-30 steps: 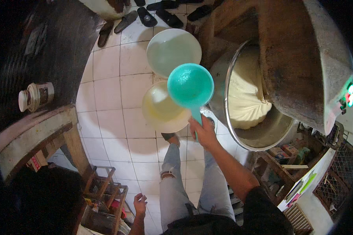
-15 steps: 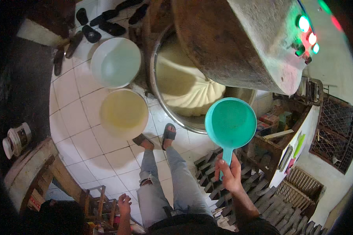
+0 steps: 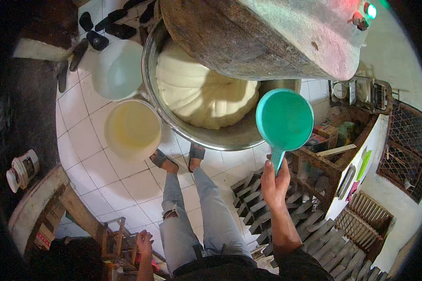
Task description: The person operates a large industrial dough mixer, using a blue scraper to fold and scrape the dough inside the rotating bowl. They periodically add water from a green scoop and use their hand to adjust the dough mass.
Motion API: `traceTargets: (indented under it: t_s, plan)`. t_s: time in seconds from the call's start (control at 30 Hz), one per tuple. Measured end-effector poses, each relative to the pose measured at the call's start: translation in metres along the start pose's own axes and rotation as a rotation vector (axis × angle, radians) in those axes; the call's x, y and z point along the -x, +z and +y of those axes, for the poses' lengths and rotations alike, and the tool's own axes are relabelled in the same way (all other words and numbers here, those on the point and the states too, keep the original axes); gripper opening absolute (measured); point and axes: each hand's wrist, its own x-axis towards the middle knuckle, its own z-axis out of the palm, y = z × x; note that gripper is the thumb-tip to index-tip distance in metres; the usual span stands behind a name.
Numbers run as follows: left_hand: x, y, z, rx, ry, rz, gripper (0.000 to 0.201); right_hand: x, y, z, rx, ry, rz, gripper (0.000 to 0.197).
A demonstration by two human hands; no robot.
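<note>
My right hand [image 3: 275,184] is closed round the short handle of a teal plastic water dipper [image 3: 285,119]. The dipper is beside the right front rim of a large steel mixer bowl [image 3: 206,142]; whether liquid is in it I cannot tell. A big mass of pale dough [image 3: 206,100] fills much of the bowl, with folds across its top. Above it, the worn mixer head [image 3: 248,42] hides the bowl's far side. My left hand [image 3: 144,242] hangs low beside my left leg, loosely curled, with nothing visible in it.
Left of the bowl stand a pale bucket [image 3: 117,70] and a bucket of yellowish liquid [image 3: 132,129] on the tiled floor. Dark slats [image 3: 309,229] lie stacked at the right, before a wooden shelf [image 3: 335,159] with boxes. Several sandals [image 3: 97,40] lie at the far left.
My view has shifted, bringing more of the bowl and dough into sight. The dough's folds have changed shape. My right hand still holds the dipper, now higher in view; my left hand still hangs down.
</note>
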Motion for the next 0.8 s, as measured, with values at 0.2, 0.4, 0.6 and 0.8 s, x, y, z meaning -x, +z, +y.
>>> traceTargets:
  t_s: [0.2,0.4,0.6,0.8]
  plan:
    - [0.019,0.026,0.016,-0.126,0.030,0.007,0.040,-0.011,0.001,-0.003,0.079,-0.033,0.023,0.023]
    - [0.027,0.049,0.021,-0.138,0.019,0.042,0.040,-0.020,-0.008,0.006,0.104,-0.101,0.055,0.026]
    - [0.033,0.052,0.026,-0.154,-0.025,0.056,0.044,-0.026,-0.005,-0.009,0.185,-0.233,0.101,0.025]
    - [0.031,0.054,0.029,-0.142,-0.031,0.040,0.045,-0.023,-0.003,-0.022,0.209,-0.246,0.104,0.019]
